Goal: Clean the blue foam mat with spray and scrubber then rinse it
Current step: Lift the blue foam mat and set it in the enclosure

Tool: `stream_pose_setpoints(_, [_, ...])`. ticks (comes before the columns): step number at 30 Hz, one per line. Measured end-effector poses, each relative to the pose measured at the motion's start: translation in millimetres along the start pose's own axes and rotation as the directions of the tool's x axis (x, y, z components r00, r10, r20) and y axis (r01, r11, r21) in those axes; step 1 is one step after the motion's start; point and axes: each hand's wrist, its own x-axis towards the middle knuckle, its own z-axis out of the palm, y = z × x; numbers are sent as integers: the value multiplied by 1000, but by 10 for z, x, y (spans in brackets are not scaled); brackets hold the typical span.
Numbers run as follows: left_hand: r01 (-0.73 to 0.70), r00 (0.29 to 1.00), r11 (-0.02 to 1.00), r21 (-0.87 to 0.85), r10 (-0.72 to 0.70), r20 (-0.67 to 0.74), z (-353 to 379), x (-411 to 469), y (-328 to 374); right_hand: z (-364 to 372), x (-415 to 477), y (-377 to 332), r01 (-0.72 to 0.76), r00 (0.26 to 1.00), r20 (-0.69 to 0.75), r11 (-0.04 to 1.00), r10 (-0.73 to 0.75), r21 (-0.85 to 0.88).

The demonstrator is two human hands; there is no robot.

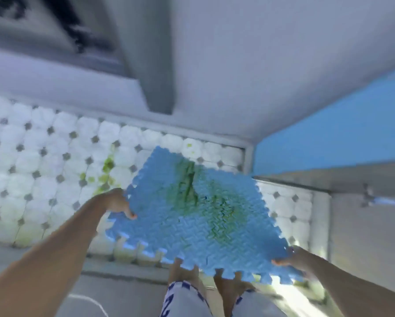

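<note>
The tiled floor (31, 168), spotted green in places, is lying beneath the blue foam mat (169, 225), which is hanging tilted in the air with its green stain (192, 186) facing up. The left hand (119, 203) is gripping the mat's left edge and the right hand (293, 259) is pinching its near right corner: 2 grips. Judgement: laying it flat on the tiles, stain up, is looking best for even spraying.

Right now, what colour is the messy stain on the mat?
Green, smeared across the middle of the blue foam mat; the head view shows it.
</note>
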Motion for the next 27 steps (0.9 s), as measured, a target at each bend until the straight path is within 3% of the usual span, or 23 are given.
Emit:
stream_pose_setpoints(2, [-35, 995, 984, 175, 18, 98, 16, -229, 457, -89, -335, 368, 36, 999, -6, 958, -36, 286])
stream_pose_setpoints(4, [-51, 993, 950, 309, 15, 119, 112, -370, 608, -172, -533, 539, 91, 995, -5, 890, -100, 446])
stream_pose_setpoints(8, [15, 1000, 968, 251, -16, 3, 272, -650, 1146, -299, -498, 1223, 61, 994, 30, 774, -103, 630])
stream_pose_setpoints(13, [-135, 985, 961, 243, 158, -77, 714, -737, 2298, -183, -587, 2278, -16, 1000, 23, 600, -5, 800])
stream_pose_setpoints(18, [-258, 963, 933, 251, 269, -9, 1299, -513, 3209, -61, -654, 2947, 13, 991, -65, 399, 119, 917])
stream_pose_setpoints(20, [-265, 964, 947, 183, 267, 10, 1522, -497, 3450, -27, -673, 3147, 30, 983, -81, 299, 163, 954])
stream_pose_setpoints(24, [-167, 979, 972, -167, 184, 92, 1959, -506, 3839, 24, -590, 3282, 95, 958, -128, 136, 258, 986])
stream_pose_setpoints(27, [-168, 981, 962, -215, 184, 60, 2219, -339, 4090, 113, -470, 3184, 170, 920, -175, 44, 352, 984])
